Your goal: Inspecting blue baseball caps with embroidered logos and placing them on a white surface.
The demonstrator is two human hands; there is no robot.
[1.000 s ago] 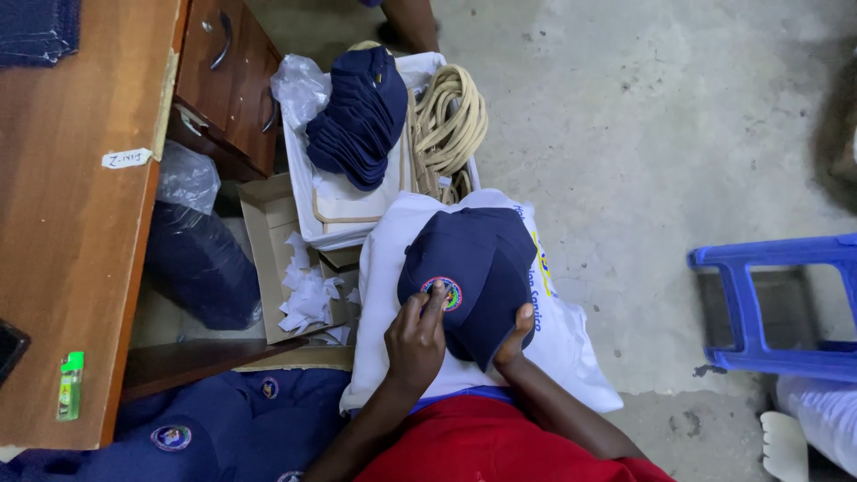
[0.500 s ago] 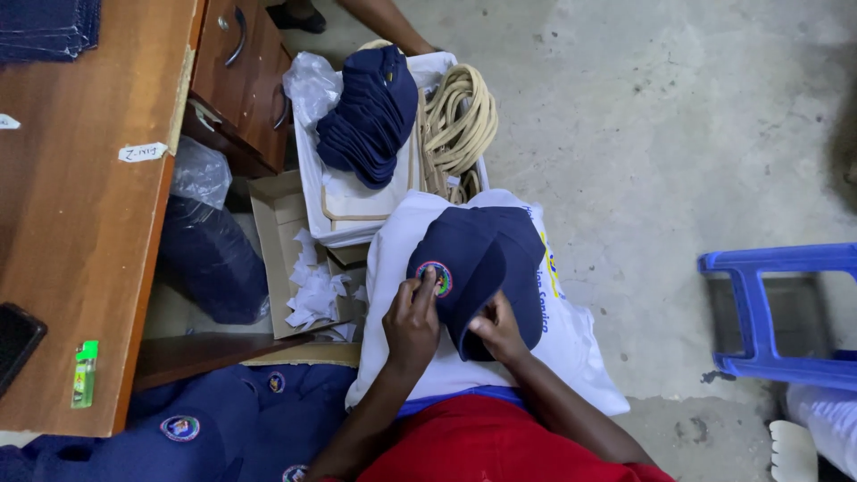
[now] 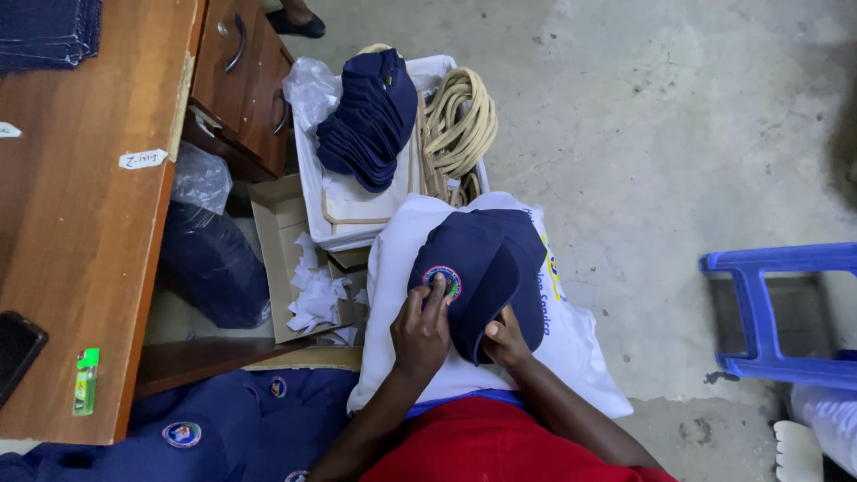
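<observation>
Navy cap [image 3: 489, 268] lies on a white bag [image 3: 393, 268] across my lap, over the concrete floor [image 3: 678, 116]. My left hand [image 3: 420, 332] presses fingertips on its round embroidered badge [image 3: 443, 280], not closed around anything; my right hand [image 3: 505, 341] pinches the cap's edge from below. A stack of navy caps [image 3: 368, 116] sits in a white tub [image 3: 308, 183] beside coiled rope [image 3: 460, 120], near a wooden desk [image 3: 80, 223] and blue stool [image 3: 777, 312].

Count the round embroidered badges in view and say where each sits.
4: one on the navy cap under the left hand; three on navy fabric at bottom left. Others may be hidden in folds.
</observation>
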